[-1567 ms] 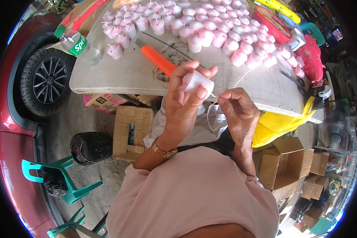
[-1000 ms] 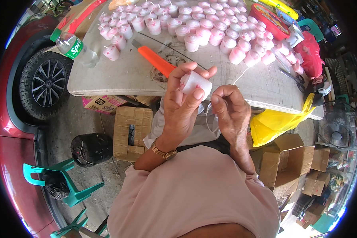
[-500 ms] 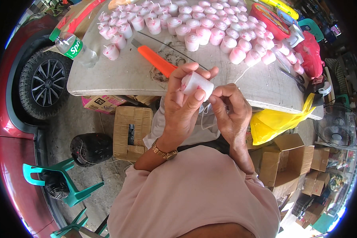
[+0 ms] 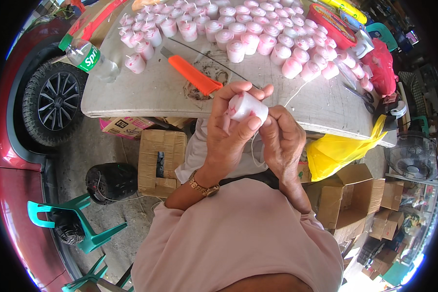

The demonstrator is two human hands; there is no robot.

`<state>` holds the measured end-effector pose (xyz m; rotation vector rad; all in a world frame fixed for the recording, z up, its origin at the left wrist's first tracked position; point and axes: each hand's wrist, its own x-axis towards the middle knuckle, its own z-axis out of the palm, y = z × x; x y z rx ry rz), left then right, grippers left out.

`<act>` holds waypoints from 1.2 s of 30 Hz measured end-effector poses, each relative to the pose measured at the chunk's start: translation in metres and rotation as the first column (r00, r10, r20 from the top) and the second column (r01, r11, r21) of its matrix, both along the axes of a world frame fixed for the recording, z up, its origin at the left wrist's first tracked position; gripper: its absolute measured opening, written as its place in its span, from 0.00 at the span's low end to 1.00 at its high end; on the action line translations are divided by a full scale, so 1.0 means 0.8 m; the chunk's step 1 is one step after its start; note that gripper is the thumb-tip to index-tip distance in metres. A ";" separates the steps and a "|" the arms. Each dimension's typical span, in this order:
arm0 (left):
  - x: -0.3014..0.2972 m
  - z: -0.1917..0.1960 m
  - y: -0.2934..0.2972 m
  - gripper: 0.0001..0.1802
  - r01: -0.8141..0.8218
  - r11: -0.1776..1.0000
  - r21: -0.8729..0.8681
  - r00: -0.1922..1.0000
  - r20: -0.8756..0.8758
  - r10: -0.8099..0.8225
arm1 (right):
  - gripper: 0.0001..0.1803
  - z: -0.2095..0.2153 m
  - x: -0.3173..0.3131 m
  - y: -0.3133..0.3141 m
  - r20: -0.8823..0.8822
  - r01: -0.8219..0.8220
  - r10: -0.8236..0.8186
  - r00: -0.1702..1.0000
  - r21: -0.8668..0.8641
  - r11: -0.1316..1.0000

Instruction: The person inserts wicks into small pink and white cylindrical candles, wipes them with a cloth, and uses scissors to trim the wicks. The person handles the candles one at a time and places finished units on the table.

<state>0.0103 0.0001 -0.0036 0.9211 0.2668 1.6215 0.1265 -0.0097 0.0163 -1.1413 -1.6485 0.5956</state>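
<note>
The left hand (image 4: 228, 131) has its grip clenched around a small pink-and-white candle (image 4: 247, 106), thumb on one side and fingers wrapped over the other, holding it above the near edge of the table (image 4: 146, 95). The right hand (image 4: 282, 141) is pressed against the candle's lower side, its fingertips pinched together; what they pinch is hidden behind the candle, though a thin white string (image 4: 252, 148) hangs down between the two hands. A gold watch (image 4: 203, 186) sits on the left wrist.

On the table just beyond the hands lies an orange-handled knife (image 4: 192, 74), beside a dark stain. Farther back stand rows of similar candles (image 4: 258, 34), crowded close together, reaching to the table's far side where they are cut off by the rim. A clear bottle (image 4: 90, 59) with a green cap lies at the left end. At the right end are scissors (image 4: 357, 92), a red bag (image 4: 380, 65) and a roll of tape (image 4: 396, 108), small and hard to make out.

Under the table sit cardboard boxes (image 4: 160, 160); their contents cannot be seen. A yellow bag (image 4: 343, 148) hangs off the table's right corner, above an open box (image 4: 348, 194). A car wheel (image 4: 51, 102) and green chairs (image 4: 78, 226) stand to the left, a fan (image 4: 412, 156) to the right.
</note>
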 end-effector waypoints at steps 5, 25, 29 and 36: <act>-0.006 -0.002 -0.001 0.28 -0.045 0.998 -0.035 0.998 -0.052 0.043 | 0.05 0.002 0.001 0.000 -0.100 -0.076 0.057 0.993 -0.200 0.977; -0.009 0.004 0.000 0.30 0.014 0.998 -0.067 0.998 0.065 -0.009 | 0.03 0.002 0.010 -0.001 -0.264 -0.201 0.145 0.953 -0.201 0.959; -0.008 0.003 0.001 0.29 0.007 0.998 -0.061 0.997 0.079 -0.003 | 0.05 0.007 0.007 0.000 -0.172 -0.191 0.158 0.972 -0.194 0.962; -0.027 0.000 -0.001 0.25 -0.031 0.986 -0.165 0.989 0.140 0.055 | 0.03 0.012 0.004 0.039 -0.003 -0.250 0.251 0.968 0.051 0.967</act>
